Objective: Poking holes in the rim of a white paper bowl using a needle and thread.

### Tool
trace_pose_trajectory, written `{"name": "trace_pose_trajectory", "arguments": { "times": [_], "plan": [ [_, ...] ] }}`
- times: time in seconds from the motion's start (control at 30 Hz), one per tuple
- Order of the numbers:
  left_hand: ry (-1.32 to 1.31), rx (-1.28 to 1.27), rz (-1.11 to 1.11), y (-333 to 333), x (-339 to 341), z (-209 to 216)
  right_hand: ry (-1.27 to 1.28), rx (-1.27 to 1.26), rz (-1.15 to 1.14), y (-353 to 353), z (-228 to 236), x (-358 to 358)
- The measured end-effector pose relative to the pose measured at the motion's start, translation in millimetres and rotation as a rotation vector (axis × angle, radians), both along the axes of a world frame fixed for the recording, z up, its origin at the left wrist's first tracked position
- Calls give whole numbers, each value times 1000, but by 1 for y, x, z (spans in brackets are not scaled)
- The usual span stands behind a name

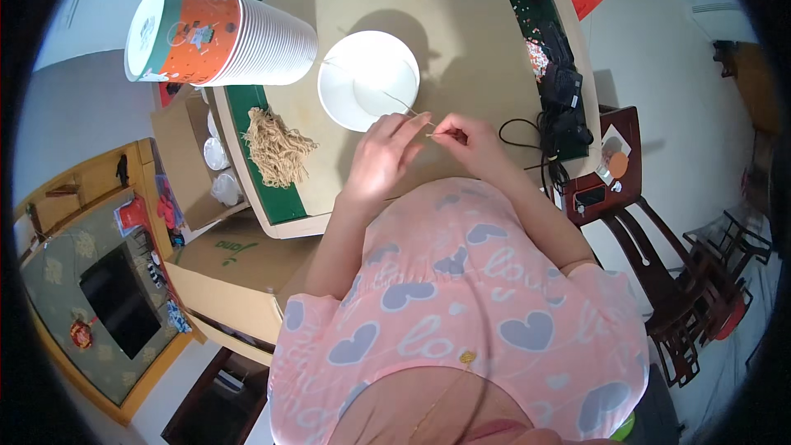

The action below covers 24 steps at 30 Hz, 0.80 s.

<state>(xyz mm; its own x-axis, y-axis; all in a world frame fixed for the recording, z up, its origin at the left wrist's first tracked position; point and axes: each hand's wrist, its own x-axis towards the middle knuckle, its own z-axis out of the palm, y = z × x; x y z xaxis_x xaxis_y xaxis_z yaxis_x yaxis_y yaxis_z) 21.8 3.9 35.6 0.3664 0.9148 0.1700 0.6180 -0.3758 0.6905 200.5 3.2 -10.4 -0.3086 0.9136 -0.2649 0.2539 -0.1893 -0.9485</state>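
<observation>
from afar i see a thin tan fibre string (399, 100) slanting over the near right rim of a round white paper bowl (334, 99) to the right hand (467, 140), its fingertips seemingly pinched together on it. the left hand (381, 152) sits half curled just beside it (grip hidden, i can't tell). i judge this step string-handling; next calls for a steady pinch.
</observation>
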Motion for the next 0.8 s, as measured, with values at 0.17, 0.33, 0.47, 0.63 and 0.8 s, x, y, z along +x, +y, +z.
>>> {"name": "trace_pose_trajectory", "arguments": {
  "times": [0.17,0.33,0.47,0.63,0.8],
  "plan": [
    [97,34,-96,-1,-4,-11,73,13,37,-1,2,-1],
    [4,-41,-86,0,-6,-13,96,-25,75,4,6,3],
    [-64,-148,-3,0,-1,-8,148,-39,7,1,3,0],
    [-1,-177,39,10,3,-17,217,1,-147,2,-12,-11],
    [149,130,170,26,3,-46,118,99,-360,20,-36,-20]
  ]
}}
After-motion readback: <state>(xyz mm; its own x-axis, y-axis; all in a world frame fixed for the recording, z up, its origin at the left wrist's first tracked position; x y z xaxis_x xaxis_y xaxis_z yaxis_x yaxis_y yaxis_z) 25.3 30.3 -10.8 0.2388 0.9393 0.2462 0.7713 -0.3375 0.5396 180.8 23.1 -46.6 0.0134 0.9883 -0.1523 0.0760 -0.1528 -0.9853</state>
